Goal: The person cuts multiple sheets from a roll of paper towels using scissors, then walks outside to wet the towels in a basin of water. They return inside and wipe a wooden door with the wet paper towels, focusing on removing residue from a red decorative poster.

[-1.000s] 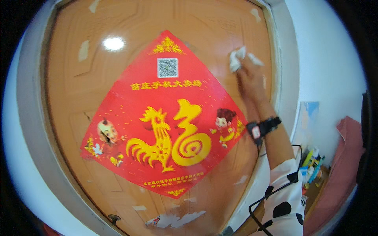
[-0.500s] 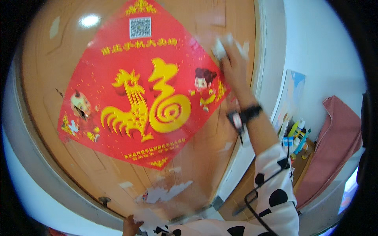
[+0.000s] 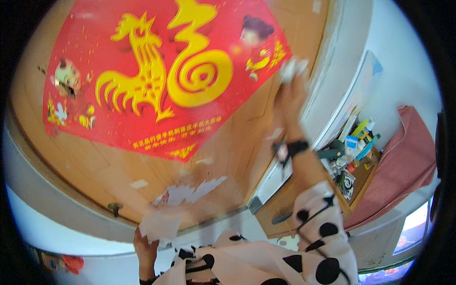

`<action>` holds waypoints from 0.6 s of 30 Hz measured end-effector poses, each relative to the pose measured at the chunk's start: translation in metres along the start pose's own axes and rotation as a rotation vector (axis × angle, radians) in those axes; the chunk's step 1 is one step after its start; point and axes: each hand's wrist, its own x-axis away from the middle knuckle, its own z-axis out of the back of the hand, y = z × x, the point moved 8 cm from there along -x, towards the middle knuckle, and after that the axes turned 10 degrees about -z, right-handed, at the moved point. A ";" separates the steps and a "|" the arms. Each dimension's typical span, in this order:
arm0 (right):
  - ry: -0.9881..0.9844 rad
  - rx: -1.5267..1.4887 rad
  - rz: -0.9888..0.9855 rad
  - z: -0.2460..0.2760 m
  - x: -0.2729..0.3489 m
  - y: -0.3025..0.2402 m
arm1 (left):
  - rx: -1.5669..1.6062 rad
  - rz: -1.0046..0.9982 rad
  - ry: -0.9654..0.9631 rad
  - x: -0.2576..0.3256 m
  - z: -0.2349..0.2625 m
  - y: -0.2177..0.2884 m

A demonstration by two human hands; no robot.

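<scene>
My right hand, wearing a dark wristband, presses a crumpled white tissue against the door beside the right corner of a red diamond-shaped poster. Motion blurs its fingers, though they close around the tissue. On the poster are a golden rooster, a swirling golden character and two cartoon children. Low at the left, my left hand grips a thin pale sheet, perhaps paper; its far edge overlaps the door in view. Both hands extend from white sleeves with black spots.
The brown wooden door carries tape scraps and a torn white patch below the poster. A round door fitting sits at lower left. Right of the frame stands a wooden cabinet with bottles and small items on top, beside a pink cloth.
My right hand has slid down from the poster's upper right edge to its right corner. The view has tilted downward, showing more of my left hand with the pale sheet.
</scene>
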 end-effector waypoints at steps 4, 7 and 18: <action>-0.097 0.270 -0.015 0.000 0.145 0.021 | -0.546 -0.136 -0.027 -0.015 0.008 0.022; -0.304 0.027 -0.223 -0.003 0.200 0.029 | -0.518 -0.246 0.002 -0.034 0.001 0.046; -0.099 -0.737 -0.686 0.022 0.177 0.038 | -0.016 -0.064 0.054 -0.037 -0.011 0.056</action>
